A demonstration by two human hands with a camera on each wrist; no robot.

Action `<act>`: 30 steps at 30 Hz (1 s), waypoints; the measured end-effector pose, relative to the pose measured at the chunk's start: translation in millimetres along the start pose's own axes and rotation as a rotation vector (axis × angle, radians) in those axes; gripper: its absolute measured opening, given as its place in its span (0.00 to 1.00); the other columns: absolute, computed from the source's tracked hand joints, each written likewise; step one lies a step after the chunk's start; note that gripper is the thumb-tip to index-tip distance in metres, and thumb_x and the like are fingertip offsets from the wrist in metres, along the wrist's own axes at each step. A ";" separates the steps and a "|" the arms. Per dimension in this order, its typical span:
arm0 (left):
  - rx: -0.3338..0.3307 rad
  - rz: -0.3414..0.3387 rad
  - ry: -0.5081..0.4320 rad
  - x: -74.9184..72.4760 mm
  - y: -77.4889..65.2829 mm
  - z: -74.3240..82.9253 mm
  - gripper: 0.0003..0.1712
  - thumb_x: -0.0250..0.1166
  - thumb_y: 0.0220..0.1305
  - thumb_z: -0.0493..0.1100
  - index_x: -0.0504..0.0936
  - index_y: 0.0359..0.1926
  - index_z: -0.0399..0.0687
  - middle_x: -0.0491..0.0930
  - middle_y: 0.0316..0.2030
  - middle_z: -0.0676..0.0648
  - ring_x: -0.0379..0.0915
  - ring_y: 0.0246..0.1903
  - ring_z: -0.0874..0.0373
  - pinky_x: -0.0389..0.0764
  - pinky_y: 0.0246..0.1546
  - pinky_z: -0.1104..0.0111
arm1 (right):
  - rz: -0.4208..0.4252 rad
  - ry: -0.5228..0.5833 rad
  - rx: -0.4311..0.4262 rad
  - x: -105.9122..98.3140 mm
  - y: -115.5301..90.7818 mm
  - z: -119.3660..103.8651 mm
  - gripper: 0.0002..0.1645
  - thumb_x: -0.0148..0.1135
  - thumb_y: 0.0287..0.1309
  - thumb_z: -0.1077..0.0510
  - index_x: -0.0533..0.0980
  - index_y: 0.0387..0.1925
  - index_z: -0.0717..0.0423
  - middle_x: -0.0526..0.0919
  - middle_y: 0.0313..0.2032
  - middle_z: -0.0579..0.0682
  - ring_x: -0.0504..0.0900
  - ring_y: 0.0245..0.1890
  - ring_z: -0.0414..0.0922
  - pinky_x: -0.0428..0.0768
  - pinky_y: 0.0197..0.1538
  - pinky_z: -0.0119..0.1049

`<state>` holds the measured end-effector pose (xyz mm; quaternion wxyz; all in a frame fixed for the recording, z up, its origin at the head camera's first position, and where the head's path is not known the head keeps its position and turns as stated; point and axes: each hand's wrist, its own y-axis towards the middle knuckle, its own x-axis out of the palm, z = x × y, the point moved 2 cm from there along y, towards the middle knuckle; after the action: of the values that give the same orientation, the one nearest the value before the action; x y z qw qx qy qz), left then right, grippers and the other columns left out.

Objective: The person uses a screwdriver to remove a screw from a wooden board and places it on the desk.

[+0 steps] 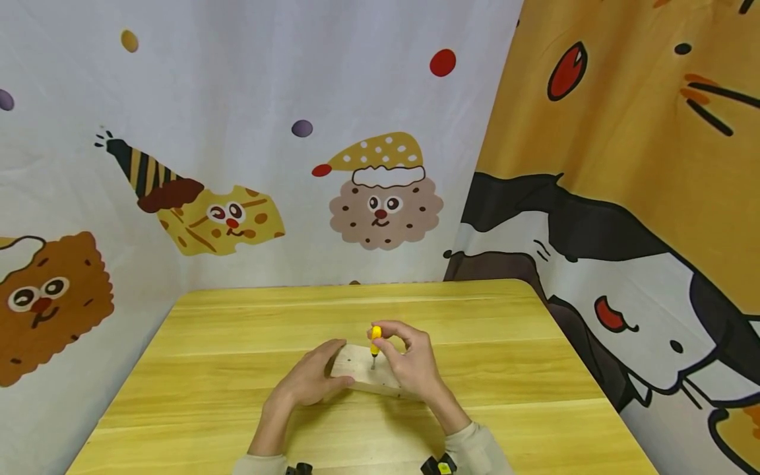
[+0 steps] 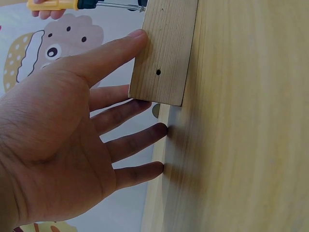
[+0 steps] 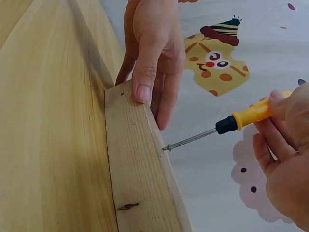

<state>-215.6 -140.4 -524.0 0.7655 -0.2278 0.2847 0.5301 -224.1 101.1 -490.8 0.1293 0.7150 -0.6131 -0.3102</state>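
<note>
A pale wooden block [image 1: 356,367] lies on the table, with small dark holes in its faces. My left hand [image 1: 310,377] holds its left end, the thumb on the near side and fingers toward the far side; in the left wrist view some fingertips touch the tabletop. My right hand [image 1: 418,361] pinches the yellow handle of a screwdriver [image 1: 376,338] between thumb and fingers. The shaft points down at the block's top face. In the right wrist view the screwdriver's tip meets a small screw [image 3: 167,148] standing partly out of the wood.
The wooden table [image 1: 237,330] carries the block near its middle. Behind it hangs a white curtain [image 1: 237,79] with cartoon prints, and an orange printed curtain [image 1: 534,132] is at the right. Dark wrist gear [image 1: 439,464] shows at the lower edge.
</note>
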 end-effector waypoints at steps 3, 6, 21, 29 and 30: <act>-0.002 0.000 -0.001 0.2 -0.2 -0.7 0.49 0.78 0.74 0.56 0.70 0.85 0.41 0.69 0.84 0.33 0.63 0.84 0.28 0.67 0.84 0.30 | -0.013 0.020 0.000 0.5 -0.5 0.4 0.16 0.72 0.76 0.66 0.88 0.60 0.53 0.96 0.48 0.54 0.91 0.48 0.40 0.94 0.59 0.43; -0.012 0.000 -0.006 0.8 -0.4 -1.5 0.49 0.78 0.74 0.56 0.70 0.85 0.41 0.68 0.85 0.34 0.62 0.85 0.29 0.66 0.85 0.31 | -0.018 0.060 0.008 1.5 -1.0 0.2 0.15 0.73 0.75 0.67 0.87 0.59 0.54 0.94 0.49 0.56 0.90 0.48 0.39 0.92 0.57 0.32; 0.010 -0.006 -0.019 -1.3 -1.7 0.4 0.49 0.79 0.73 0.55 0.70 0.85 0.40 0.69 0.84 0.33 0.64 0.84 0.29 0.68 0.84 0.30 | 0.027 0.071 0.095 3.2 -1.0 -2.2 0.14 0.82 0.67 0.61 0.85 0.49 0.52 0.95 0.44 0.54 0.90 0.45 0.37 0.90 0.52 0.37; 0.016 -0.004 -0.011 -0.6 -2.0 -0.7 0.50 0.79 0.74 0.56 0.69 0.85 0.38 0.68 0.84 0.32 0.64 0.84 0.28 0.68 0.83 0.30 | 0.043 0.064 -0.003 3.0 0.0 0.8 0.12 0.82 0.65 0.65 0.86 0.45 0.51 0.89 0.46 0.56 0.86 0.47 0.43 0.89 0.53 0.32; 0.015 -0.005 -0.009 -0.2 -1.9 -1.1 0.50 0.79 0.74 0.56 0.69 0.85 0.38 0.68 0.84 0.32 0.64 0.84 0.28 0.68 0.83 0.30 | 0.044 0.063 -0.010 2.8 0.4 1.1 0.12 0.82 0.65 0.66 0.87 0.46 0.51 0.89 0.46 0.55 0.86 0.46 0.42 0.89 0.53 0.31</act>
<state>-214.1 -141.9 -524.6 0.7699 -0.2204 0.2845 0.5269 -224.9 98.6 -492.2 0.1586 0.7102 -0.6227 -0.2877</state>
